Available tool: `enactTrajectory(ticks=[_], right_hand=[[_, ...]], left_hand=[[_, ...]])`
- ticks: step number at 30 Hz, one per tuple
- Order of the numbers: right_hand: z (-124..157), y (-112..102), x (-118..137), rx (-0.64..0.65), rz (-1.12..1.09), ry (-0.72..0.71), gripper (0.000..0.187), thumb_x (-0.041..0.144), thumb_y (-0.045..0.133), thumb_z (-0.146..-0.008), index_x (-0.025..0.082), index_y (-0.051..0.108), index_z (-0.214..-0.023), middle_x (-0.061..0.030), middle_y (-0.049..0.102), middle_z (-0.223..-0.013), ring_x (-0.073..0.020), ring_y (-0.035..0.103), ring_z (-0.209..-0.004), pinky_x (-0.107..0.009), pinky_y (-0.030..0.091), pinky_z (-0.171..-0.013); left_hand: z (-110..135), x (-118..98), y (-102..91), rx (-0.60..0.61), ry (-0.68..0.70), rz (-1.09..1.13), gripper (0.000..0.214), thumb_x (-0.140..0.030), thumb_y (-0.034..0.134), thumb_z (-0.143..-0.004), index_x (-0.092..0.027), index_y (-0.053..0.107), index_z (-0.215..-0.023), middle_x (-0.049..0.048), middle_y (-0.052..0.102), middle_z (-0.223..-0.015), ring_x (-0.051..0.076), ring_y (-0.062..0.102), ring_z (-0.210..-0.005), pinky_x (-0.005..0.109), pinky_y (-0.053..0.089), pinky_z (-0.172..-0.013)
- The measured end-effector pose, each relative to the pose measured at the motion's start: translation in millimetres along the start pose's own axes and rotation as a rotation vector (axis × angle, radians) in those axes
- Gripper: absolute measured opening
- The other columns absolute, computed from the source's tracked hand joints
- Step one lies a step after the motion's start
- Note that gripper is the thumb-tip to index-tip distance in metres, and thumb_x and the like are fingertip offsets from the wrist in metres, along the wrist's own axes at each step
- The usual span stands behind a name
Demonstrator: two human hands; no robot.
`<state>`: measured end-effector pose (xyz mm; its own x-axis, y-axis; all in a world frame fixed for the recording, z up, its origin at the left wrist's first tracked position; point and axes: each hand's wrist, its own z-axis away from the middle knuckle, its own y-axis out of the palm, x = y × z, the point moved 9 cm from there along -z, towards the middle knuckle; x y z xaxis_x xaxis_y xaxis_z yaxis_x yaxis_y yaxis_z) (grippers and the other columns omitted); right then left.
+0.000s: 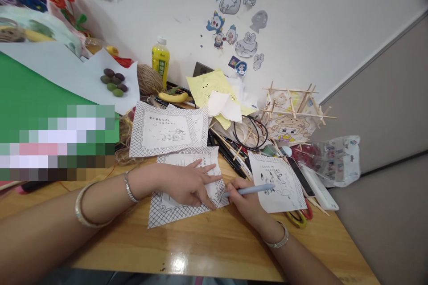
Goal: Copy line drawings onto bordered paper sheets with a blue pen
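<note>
My left hand [187,183] lies flat with fingers spread on a printed paper sheet with a patterned border [167,211], pressing it onto the wooden table [200,249]. My right hand [245,200] is closed around a light blue pen [254,189], whose tip touches the sheet's right edge by my left fingertips. Both wrists wear bracelets. A second printed sheet [279,182] lies just right of my right hand. A third sheet [167,130] lies behind the first.
Behind the sheets are pens and sticks [234,147], a stick-frame craft with a cartoon picture [292,113], yellow paper [209,87], a yellow bottle [161,60], twine [149,79], a banana [173,96], green board [30,93]. A plastic bag [337,158] sits at the right edge.
</note>
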<state>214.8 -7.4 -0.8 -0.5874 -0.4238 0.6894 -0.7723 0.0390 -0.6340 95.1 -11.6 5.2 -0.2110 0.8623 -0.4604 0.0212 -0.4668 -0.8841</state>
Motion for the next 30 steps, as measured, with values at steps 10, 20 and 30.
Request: enactTrajectory(ticks=[10,20,30], right_hand=[[-1,3,1,0.09,-0.129,0.029,0.034,0.033,0.051,-0.084,0.021,0.049,-0.053,0.0017,0.052,-0.048,-0.0122,0.049,-0.047,-0.024,0.039,-0.048],[8,11,9,0.149,-0.02,-0.049,0.039,0.035,0.046,-0.088,0.022,0.042,-0.052,-0.0004,0.055,-0.051,-0.0136,0.05,-0.049,-0.025,0.042,-0.049],[8,16,22,0.207,0.059,-0.132,0.032,0.03,0.045,-0.086,0.022,0.042,-0.055,0.0002,0.053,-0.053,-0.0138,0.05,-0.051,-0.025,0.038,-0.049]], left_hand=[[1,-19,-13.8,-0.155,0.182,-0.02,0.03,-0.024,0.06,-0.086,-0.03,0.068,-0.114,0.0074,0.047,-0.143,0.032,0.042,-0.13,0.046,0.028,-0.108],[1,-20,-15.8,-0.15,0.227,0.084,0.028,-0.02,0.058,-0.086,-0.03,0.072,-0.108,0.0029,0.056,-0.134,0.026,0.05,-0.124,0.038,0.024,-0.112],[0,-13,-4.1,-0.054,0.138,0.019,0.036,-0.021,0.06,-0.086,-0.037,0.065,-0.118,-0.0006,0.043,-0.146,0.035,0.027,-0.138,0.056,0.017,-0.112]])
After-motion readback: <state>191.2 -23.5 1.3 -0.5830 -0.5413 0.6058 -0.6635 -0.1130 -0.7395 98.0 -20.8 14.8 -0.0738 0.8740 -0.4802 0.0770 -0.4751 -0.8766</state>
